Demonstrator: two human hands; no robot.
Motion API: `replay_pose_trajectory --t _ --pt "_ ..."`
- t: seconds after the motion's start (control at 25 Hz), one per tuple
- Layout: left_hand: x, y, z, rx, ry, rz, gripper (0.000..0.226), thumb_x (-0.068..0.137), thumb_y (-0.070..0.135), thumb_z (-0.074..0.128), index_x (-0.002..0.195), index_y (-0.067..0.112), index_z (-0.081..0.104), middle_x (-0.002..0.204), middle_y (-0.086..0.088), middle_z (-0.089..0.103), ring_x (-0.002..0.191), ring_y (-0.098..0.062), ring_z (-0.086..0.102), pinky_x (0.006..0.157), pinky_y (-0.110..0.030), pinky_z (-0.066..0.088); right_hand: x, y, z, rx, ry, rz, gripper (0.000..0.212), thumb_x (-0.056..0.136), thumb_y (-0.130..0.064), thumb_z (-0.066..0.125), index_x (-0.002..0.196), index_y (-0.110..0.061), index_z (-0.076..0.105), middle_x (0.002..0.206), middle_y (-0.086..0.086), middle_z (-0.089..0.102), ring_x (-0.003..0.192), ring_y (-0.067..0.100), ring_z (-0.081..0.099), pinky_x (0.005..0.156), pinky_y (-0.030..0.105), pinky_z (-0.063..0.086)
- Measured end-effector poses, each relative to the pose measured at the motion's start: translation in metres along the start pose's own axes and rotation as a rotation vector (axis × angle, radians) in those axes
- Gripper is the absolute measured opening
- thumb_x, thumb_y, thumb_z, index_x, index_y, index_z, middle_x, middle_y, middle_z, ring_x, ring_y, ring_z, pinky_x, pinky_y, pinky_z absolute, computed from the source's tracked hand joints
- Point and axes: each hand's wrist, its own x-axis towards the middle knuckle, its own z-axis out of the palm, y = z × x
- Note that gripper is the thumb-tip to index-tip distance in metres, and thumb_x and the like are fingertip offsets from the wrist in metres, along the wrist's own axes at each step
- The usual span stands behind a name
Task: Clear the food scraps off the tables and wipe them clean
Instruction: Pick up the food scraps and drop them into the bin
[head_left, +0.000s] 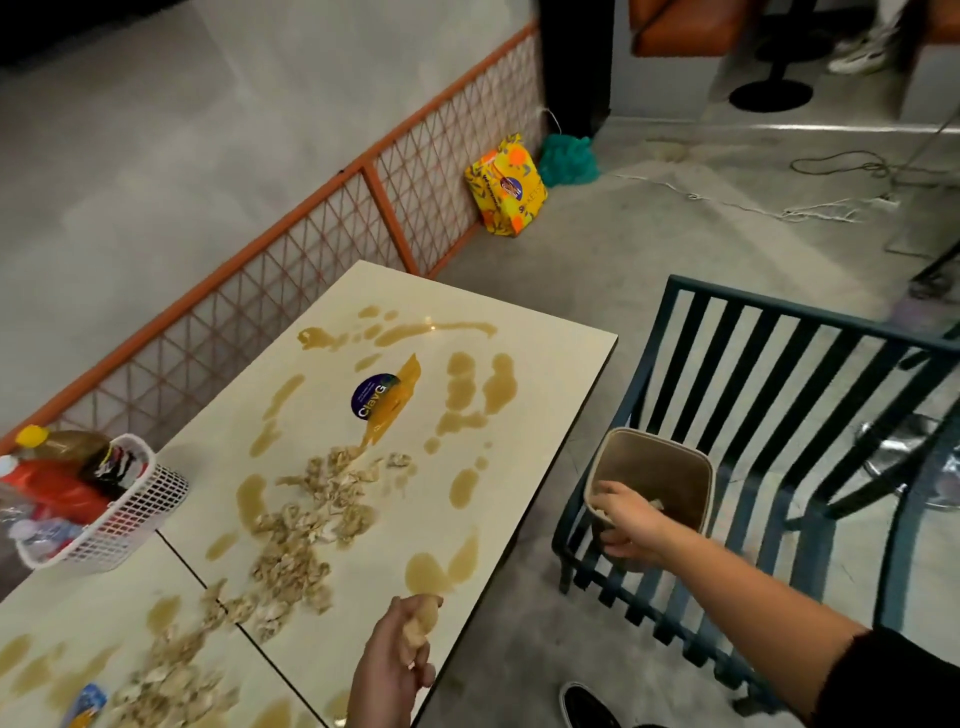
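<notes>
Fingers of the left hand (392, 670) curl round a beige clump of food scraps (422, 618), held above the near edge of the cream tabletop (545, 374). Fingers of the right hand (631, 525) grip the rim of the tan square bin (670, 467). The bin is held just beside the tabletop, probably to receive the clump. Loose crumbled scraps (296, 545) and brown sauce spills (470, 389) lie across the tabletop.

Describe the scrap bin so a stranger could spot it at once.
Find the cream table, then the dark slatted chair off its right edge. The right hand holds the bin over it: tan and solid-walled, unlike the white mesh basket.
</notes>
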Motion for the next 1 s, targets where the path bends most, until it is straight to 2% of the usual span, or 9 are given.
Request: replay_pose_trajectory --t 0.08,0.12,0.2,0.24,0.32,0.44,0.6,0.88,1.0 --pt "-0.001 0.008 0.015 0.141 -0.026 0.042 0.039 0.074 0.028 0.054 0.104 0.009 0.070 0.073 -0.006 0.049 0.048 -0.014 0.037 0.038 -0.021 0.034 -0.032 0.000 0.037 0.031 -0.232 -0.015 0.038 0.099 -0.038 0.056 0.132 -0.020 0.055 0.115 0.009 0.061 0.093 0.026 0.064 0.076 0.038 0.055" --pt "-0.001 0.008 0.020 0.266 -0.035 0.096 0.041 0.072 0.025 0.051 0.108 0.018 0.071 0.078 -0.004 0.055 0.055 -0.016 0.041 0.045 -0.019 0.039 -0.048 0.001 0.054 0.083 -0.375 -0.022 0.039 0.098 -0.039 0.059 0.129 -0.015 0.059 0.110 0.011 0.064 0.089 0.026 0.066 0.075 0.037 0.055" --pt "-0.002 0.010 0.028 0.515 -0.068 0.216 0.034 0.091 0.020 0.054 0.119 0.034 0.067 0.100 0.005 0.065 0.079 -0.017 0.056 0.069 -0.020 0.047 -0.076 -0.003 0.084 0.168 -0.579 -0.028 0.040 0.098 -0.039 0.064 0.126 -0.010 0.061 0.110 0.017 0.066 0.088 0.029 0.067 0.072 0.036 0.057" --pt "-0.001 0.010 0.031 0.595 -0.094 0.255 0.034 0.098 0.019 0.055 0.124 0.040 0.062 0.114 0.011 0.065 0.097 -0.013 0.060 0.081 -0.021 0.048 -0.084 -0.006 0.095 0.175 -0.612 -0.051 0.039 0.097 -0.037 0.067 0.123 -0.008 0.063 0.110 0.018 0.067 0.089 0.028 0.067 0.074 0.036 0.057" --pt "0.001 0.015 0.037 0.670 -0.141 0.266 0.041 0.097 0.027 0.061 0.131 0.047 0.053 0.120 0.014 0.062 0.110 -0.004 0.057 0.083 -0.014 0.047 -0.090 -0.011 0.108 0.137 -0.575 -0.175 0.030 0.095 -0.030 0.070 0.111 -0.004 0.067 0.100 0.015 0.070 0.084 0.024 0.067 0.077 0.035 0.057" --pt "0.007 0.022 0.046 0.621 -0.122 0.306 0.045 0.088 0.019 0.074 0.126 0.036 0.057 0.101 0.004 0.069 0.091 -0.009 0.065 0.076 -0.016 0.048 -0.084 -0.018 0.105 0.134 -0.465 -0.328 0.025 0.095 -0.016 0.070 0.104 0.007 0.068 0.088 0.015 0.071 0.075 0.020 0.066 0.075 0.031 0.057" --pt "0.013 0.030 0.059 0.512 -0.024 0.369 0.023 0.081 0.011 0.080 0.094 0.014 0.062 0.080 -0.006 0.073 0.072 -0.013 0.070 0.066 -0.017 0.049 -0.072 -0.027 0.088 0.208 -0.385 -0.337 0.018 0.096 -0.011 0.068 0.100 0.006 0.072 0.081 0.015 0.070 0.070 0.019 0.066 0.069 0.029 0.058" --pt "0.027 0.043 0.079 0.522 0.092 0.452 0.016 0.075 0.018 0.085 0.082 0.023 0.072 0.075 0.005 0.072 0.069 -0.013 0.066 0.065 -0.019 0.053 -0.059 -0.036 0.080 0.373 -0.451 -0.247 0.028 0.104 -0.019 0.057 0.104 0.004 0.073 0.097 0.018 0.072 0.085 0.027 0.068 0.084 0.039 0.059" --pt "0.030 0.045 0.087 0.516 0.067 0.472 0.014 0.077 0.015 0.084 0.084 0.023 0.075 0.076 0.003 0.074 0.073 -0.014 0.070 0.070 -0.024 0.056 -0.056 -0.040 0.080 0.384 -0.418 -0.293 0.033 0.105 -0.021 0.052 0.105 0.005 0.073 0.097 0.022 0.072 0.086 0.026 0.070 0.084 0.037 0.059"
